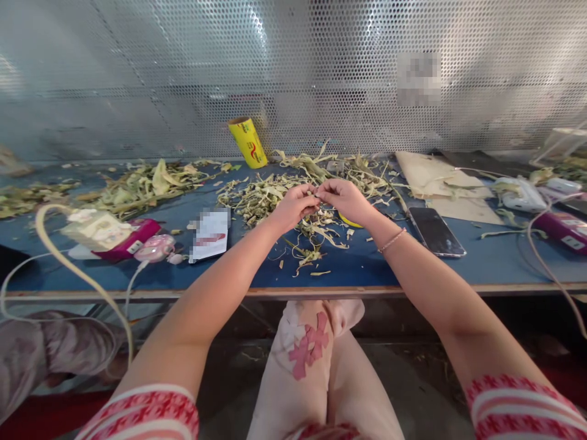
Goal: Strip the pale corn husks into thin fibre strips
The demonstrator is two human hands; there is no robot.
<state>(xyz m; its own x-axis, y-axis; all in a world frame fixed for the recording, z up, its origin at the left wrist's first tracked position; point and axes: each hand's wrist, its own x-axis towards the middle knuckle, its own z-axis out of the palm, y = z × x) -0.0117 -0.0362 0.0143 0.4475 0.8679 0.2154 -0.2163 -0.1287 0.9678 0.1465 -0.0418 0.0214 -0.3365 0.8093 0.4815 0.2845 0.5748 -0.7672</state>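
My left hand and my right hand meet fingertip to fingertip over the blue tabletop. Both are closed in a pinch; whatever lies between the fingers is too small and covered to make out. Just behind and left of them spreads a heap of dried, pale green plant pieces. Longer dried stalks and leaves lie farther back. Loose scraps are scattered in front, below my hands. Part of a yellow round object shows beneath my right hand, mostly hidden.
A yellow cardboard tube leans near the perforated metal wall. To the right lie a phone and brown cardboard. Left are a card, a power strip with plugs and more dried leaves. Someone's leg shows at lower left.
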